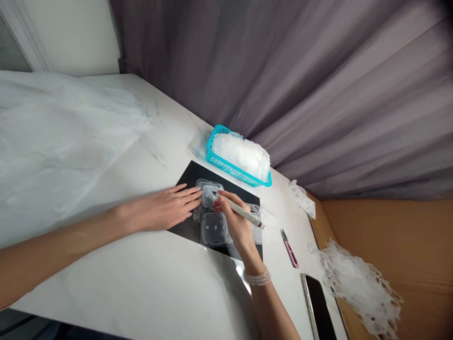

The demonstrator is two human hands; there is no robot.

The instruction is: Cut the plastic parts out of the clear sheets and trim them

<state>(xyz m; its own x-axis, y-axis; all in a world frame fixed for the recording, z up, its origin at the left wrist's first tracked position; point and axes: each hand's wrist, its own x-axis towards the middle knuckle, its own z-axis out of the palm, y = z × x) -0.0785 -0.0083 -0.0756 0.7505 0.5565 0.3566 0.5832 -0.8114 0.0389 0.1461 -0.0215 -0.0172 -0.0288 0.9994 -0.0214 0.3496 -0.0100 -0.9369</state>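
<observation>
My left hand (170, 208) lies flat with its fingers stretched out over the edge of a black mat (189, 231). Its fingertips touch a transparent plastic piece (208, 189) that looks like a small moulded case. In my right hand (239, 226) is a slim white pen-shaped tool (244, 214), its dark tip down on that upper case. Just below sits a second transparent case (213, 229), partly beside my right fingers. More transparent plastic shows behind the right hand, mostly hidden. I cannot make out the tool's exact kind.
A blue basket (233, 167) full of white soft material stands behind the mat. To the right lie pink-handled thread snips (290, 249), a phone (320, 307) and a white netted scrap (302, 198). White stringy scraps (357, 278) hang by a brown box (389, 226). White sheeting (63, 141) covers the left side.
</observation>
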